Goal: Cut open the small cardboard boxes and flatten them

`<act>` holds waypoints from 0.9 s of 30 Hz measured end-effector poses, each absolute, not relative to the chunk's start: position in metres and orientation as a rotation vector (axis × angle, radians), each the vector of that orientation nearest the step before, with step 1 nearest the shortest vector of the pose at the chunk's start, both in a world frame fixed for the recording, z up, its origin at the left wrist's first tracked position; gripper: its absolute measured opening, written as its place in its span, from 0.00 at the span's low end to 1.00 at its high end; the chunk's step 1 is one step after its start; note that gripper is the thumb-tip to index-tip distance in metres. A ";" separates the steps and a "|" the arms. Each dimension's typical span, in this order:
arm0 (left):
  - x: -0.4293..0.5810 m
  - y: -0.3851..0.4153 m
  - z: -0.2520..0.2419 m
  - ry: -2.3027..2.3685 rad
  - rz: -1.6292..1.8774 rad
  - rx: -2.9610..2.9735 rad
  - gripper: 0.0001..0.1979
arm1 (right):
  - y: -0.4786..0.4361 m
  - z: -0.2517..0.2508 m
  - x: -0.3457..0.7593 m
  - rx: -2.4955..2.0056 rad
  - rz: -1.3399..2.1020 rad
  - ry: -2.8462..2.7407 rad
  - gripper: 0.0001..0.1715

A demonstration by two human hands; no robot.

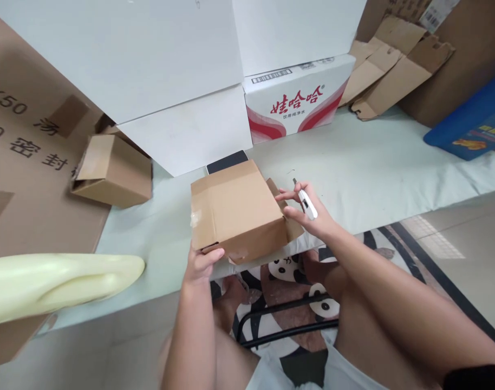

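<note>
A brown cardboard box (235, 208) sits near the front edge of the cloth-covered table, with a flap hanging open on its right side. My left hand (202, 264) grips the box's near left corner, thumb on the front face and the other fingers mostly hidden. A small white box cutter (307, 203) is held in my right hand (310, 208), its tip pointing away from me. The thumb and fingertips of that hand also reach the box's right side by the flap. Behind the box, a flat dark object (227, 161) shows partly.
A smaller cardboard box (119, 170) stands on the left, near a pale yellow object (69, 279). White cartons (190, 130) and a red-printed carton (298, 100) line the back. Folded cardboard (389, 70) and a blue container (469, 127) are at right. Pale cloth (377, 179) covers the table.
</note>
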State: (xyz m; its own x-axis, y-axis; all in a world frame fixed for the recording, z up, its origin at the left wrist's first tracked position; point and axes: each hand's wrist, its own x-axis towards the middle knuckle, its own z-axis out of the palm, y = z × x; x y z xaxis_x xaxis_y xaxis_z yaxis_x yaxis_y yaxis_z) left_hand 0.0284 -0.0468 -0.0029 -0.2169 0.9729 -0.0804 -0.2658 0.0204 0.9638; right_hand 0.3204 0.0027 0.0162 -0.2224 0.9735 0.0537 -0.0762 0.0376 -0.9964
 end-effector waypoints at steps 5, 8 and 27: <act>0.039 -0.046 0.007 1.122 1.594 0.738 0.23 | 0.004 0.016 0.324 -1.151 1.493 -1.232 0.38; 0.042 -0.045 0.010 1.144 1.603 0.777 0.23 | 0.002 0.020 0.326 -1.169 1.581 -1.394 0.36; 0.035 -0.049 -0.002 1.372 1.312 1.531 0.25 | 0.002 0.017 0.320 -1.380 1.062 -1.181 0.26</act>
State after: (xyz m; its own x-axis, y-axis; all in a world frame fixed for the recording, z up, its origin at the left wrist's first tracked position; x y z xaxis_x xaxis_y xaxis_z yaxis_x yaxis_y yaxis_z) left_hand 0.0345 -0.0486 -0.0016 -0.0685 0.9703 0.2320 0.2749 -0.2052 0.9393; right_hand 0.3198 0.0021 0.0173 0.1408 0.9899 -0.0157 0.1201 -0.0329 -0.9922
